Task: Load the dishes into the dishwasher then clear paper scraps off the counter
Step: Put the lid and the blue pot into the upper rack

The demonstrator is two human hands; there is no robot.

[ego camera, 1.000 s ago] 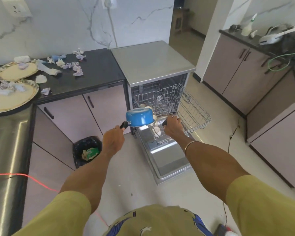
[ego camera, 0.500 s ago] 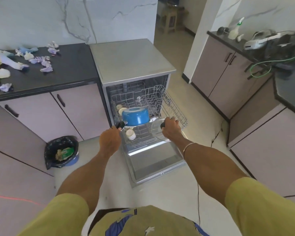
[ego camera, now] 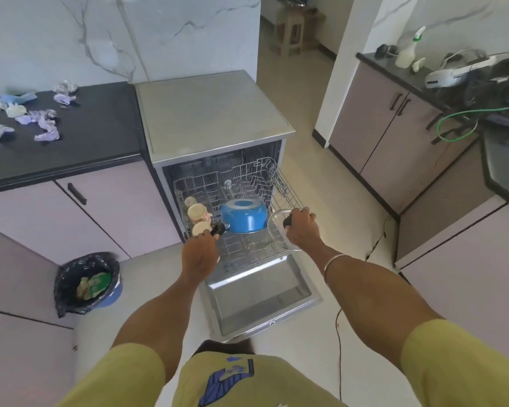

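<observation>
My left hand [ego camera: 199, 254] grips the blue pot [ego camera: 243, 216] upside down over the rack [ego camera: 279, 183]. My right hand [ego camera: 301, 227] grips a glass lid [ego camera: 276, 230].

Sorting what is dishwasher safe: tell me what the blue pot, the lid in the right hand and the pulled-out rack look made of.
Blue saucepan: likely enamelled or painted metal, glossy, with a black, plastic-looking handle.
Round clear lid: looks like glass, see-through, with a thin metallic-looking rim.
Wire dishwasher rack: thin metal wire, apparently pale-coated.
</observation>
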